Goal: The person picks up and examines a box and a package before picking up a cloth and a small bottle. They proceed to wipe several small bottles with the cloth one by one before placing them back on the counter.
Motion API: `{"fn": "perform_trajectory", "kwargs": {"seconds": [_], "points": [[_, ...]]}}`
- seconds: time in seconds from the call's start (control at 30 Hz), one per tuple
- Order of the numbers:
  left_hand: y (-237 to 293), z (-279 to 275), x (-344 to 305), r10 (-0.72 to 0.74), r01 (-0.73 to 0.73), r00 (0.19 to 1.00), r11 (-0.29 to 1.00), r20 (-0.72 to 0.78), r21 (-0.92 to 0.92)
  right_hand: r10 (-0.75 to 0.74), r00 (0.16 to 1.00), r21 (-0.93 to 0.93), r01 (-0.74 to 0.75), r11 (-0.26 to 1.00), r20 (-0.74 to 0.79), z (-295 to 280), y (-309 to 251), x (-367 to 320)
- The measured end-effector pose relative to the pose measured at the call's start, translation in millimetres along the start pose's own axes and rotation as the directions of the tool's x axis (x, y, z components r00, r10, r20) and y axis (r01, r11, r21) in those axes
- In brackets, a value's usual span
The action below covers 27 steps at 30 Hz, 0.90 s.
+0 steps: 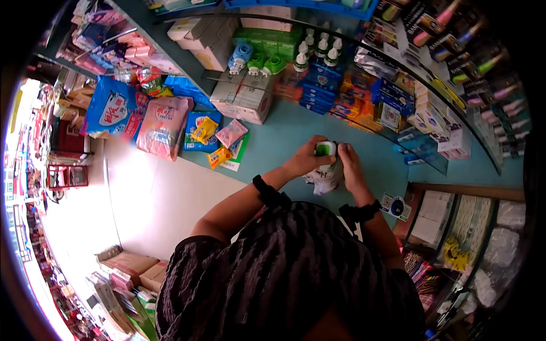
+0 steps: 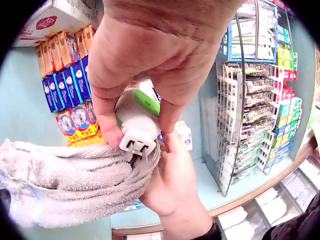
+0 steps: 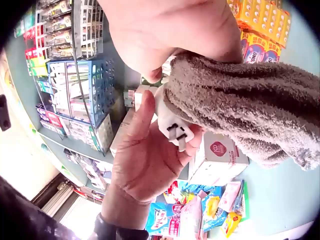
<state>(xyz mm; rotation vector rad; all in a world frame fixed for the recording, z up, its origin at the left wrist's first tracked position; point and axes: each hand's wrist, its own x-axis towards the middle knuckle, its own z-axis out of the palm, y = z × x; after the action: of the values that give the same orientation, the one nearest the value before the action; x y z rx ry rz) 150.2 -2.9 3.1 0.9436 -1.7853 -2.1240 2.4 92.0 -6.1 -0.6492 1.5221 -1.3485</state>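
Over the counter, the left hand [image 1: 302,161] grips a white and green device [image 1: 326,149] with a two-pin plug. In the left wrist view, the fingers of the left hand [image 2: 150,65] curl round the device [image 2: 138,116], plug pins facing the camera. A greyish towel [image 2: 75,182] hangs bunched against it. The right hand [image 1: 354,168] is at the other side, holding the towel [image 1: 325,181]. In the right wrist view, the right hand [image 3: 175,35] has the towel [image 3: 240,95] under its curled fingers, beside the white plug [image 3: 175,127].
Detergent bags [image 1: 165,125] and small packets [image 1: 232,133] lie on the counter [image 1: 273,150] to the left. Cartons [image 1: 243,96], green and blue items and dropper bottles [image 1: 322,48] stand behind. A curved glass shelf edge [image 1: 421,68] and hanging goods are at the right.
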Motion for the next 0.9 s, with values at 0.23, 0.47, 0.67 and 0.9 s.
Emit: {"fn": "perform_trajectory", "kwargs": {"seconds": [0.23,0.47,0.67,0.9], "points": [[-38,6,18,0.204,-0.140,0.958,0.946,-0.203,0.291,0.122,0.979,-0.055,-0.114,0.992,0.162,11,10,17],[-101,18,52,0.208,-0.152,0.946,0.962,-0.249,0.227,0.347,0.921,-0.065,-0.341,0.938,0.174,0,44,43],[-105,-10,45,0.082,-0.040,0.972,0.981,-0.218,0.191,0.461,0.860,-0.124,-0.444,0.887,0.218,5,59,65],[-118,-30,41,0.053,-0.002,0.967,0.980,-0.248,0.200,0.456,0.875,-0.386,-0.369,0.845,0.162,16,68,91]]}}
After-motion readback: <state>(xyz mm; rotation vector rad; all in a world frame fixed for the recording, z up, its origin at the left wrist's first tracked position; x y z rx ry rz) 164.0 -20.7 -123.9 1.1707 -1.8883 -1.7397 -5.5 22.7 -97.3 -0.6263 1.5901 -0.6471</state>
